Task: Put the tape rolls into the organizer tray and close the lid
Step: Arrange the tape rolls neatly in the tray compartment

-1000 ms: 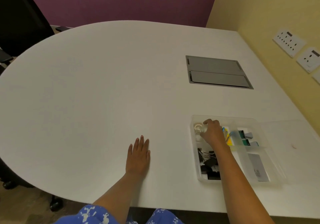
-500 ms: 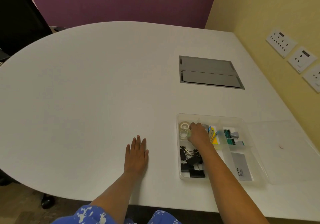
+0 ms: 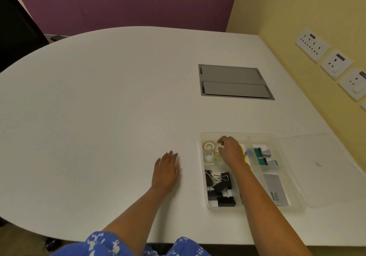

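A clear organizer tray [image 3: 204, 178] lies on the white table at the right. Its clear lid [image 3: 324, 168] lies open flat to the tray's right. Two tape rolls [image 3: 209, 150] lie one behind the other in the tray's far-left compartment, and a third clear roll [image 3: 217, 159] sits just right of them, partly hidden by my hand. My right hand [image 3: 230, 151] hovers over that compartment with its fingers curled and loose, gripping nothing that I can see. My left hand [image 3: 166, 169] rests flat on the table, left of the tray.
Black binder clips [image 3: 218, 187] fill the tray's near-left compartment. Staple boxes [image 3: 261, 155] and a grey card box [image 3: 276, 189] sit in the right compartments. A grey cable hatch [image 3: 233, 81] is set in the table beyond. A yellow wall with sockets [image 3: 336, 62] runs along the right.
My right hand has lifted slightly off the tape rolls and its fingers have loosened; the rolls now lie uncovered in the compartment. The view has shifted right. My left hand has stayed flat.
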A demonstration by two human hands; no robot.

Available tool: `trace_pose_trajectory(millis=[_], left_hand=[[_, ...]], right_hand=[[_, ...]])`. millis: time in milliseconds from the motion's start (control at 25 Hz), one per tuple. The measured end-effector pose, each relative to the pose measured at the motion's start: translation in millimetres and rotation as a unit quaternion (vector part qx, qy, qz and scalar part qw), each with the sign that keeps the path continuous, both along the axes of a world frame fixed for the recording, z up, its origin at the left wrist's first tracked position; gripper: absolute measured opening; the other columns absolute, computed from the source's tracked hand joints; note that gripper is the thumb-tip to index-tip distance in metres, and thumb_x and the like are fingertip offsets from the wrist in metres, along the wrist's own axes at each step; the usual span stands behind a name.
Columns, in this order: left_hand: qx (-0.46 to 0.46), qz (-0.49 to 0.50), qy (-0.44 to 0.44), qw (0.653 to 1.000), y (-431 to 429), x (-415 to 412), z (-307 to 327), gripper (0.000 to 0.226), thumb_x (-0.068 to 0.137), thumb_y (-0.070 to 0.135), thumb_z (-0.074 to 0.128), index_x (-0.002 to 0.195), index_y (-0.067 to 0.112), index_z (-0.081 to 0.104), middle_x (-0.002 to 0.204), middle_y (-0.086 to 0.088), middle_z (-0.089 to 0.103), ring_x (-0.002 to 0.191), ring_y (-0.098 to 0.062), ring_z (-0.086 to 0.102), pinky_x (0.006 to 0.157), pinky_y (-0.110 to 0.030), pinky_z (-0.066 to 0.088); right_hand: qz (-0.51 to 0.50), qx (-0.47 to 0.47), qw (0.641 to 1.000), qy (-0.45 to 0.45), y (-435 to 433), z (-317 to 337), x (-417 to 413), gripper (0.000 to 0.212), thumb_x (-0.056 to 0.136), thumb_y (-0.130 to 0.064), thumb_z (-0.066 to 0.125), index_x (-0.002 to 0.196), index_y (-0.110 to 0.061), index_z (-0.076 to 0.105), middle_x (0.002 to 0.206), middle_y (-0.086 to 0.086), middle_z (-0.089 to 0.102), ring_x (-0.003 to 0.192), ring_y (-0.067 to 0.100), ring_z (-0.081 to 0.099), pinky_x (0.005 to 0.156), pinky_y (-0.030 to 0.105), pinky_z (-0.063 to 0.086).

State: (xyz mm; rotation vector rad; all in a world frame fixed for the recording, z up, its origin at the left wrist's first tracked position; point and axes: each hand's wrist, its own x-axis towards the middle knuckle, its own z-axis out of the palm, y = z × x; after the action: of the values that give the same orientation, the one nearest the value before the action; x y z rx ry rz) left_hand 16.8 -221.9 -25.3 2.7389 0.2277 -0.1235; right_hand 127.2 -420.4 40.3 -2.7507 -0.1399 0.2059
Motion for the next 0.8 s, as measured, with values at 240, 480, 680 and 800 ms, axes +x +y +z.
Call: trace_pose_trajectory(millis=[240, 480, 680, 800], left_hand=[[-0.035, -0.056, -0.102, 0.993, -15, 43, 32, 0.034, 0.101, 0.023, 0.039, 0.131, 0.019, 0.053, 0.137, 0.002, 0.055, 0.129, -0.016, 0.047, 0.110, -0.032, 0.029], [-0.007, -0.109, -0.109, 0.988, -46, 72, 48, 0.029, 0.100, 0.025, 0.043, 0.122, 0.025, 0.062, 0.128, 0.004, 0.063, 0.119, -0.018, 0.052, 0.099, -0.031, 0.034], [0.046, -0.142, -0.091, 0.985, -79, 86, 48, 0.029, 0.098, 0.022, 0.047, 0.122, 0.024, 0.063, 0.129, 0.004, 0.063, 0.118, -0.019, 0.050, 0.095, -0.031, 0.031], [0.096, -0.130, -0.073, 0.984, -93, 91, 42, 0.029, 0.097, 0.016, 0.048, 0.120, 0.021, 0.064, 0.126, 0.001, 0.064, 0.118, -0.021, 0.048, 0.096, -0.032, 0.031]], right_hand=[[0.026, -0.006, 1.000, 0.007, -3, 5, 8, 0.023, 0.089, 0.003, 0.055, 0.108, -0.002, 0.069, 0.116, 0.017, 0.065, 0.109, 0.027, 0.060, 0.091, 0.035, 0.049], [0.121, -0.093, 0.987, 0.046, -9, 7, 11, 0.028, 0.088, 0.002, 0.057, 0.111, -0.009, 0.069, 0.120, 0.010, 0.065, 0.114, 0.024, 0.059, 0.095, 0.032, 0.047], [0.215, -0.153, 0.963, 0.052, -18, 5, 15, 0.026, 0.090, -0.004, 0.059, 0.115, -0.010, 0.066, 0.121, 0.009, 0.064, 0.116, 0.023, 0.056, 0.094, 0.031, 0.046], [0.245, -0.171, 0.954, 0.034, -19, 1, 17, 0.024, 0.092, -0.006, 0.059, 0.115, -0.010, 0.064, 0.121, 0.010, 0.063, 0.117, 0.024, 0.055, 0.092, 0.033, 0.047]])
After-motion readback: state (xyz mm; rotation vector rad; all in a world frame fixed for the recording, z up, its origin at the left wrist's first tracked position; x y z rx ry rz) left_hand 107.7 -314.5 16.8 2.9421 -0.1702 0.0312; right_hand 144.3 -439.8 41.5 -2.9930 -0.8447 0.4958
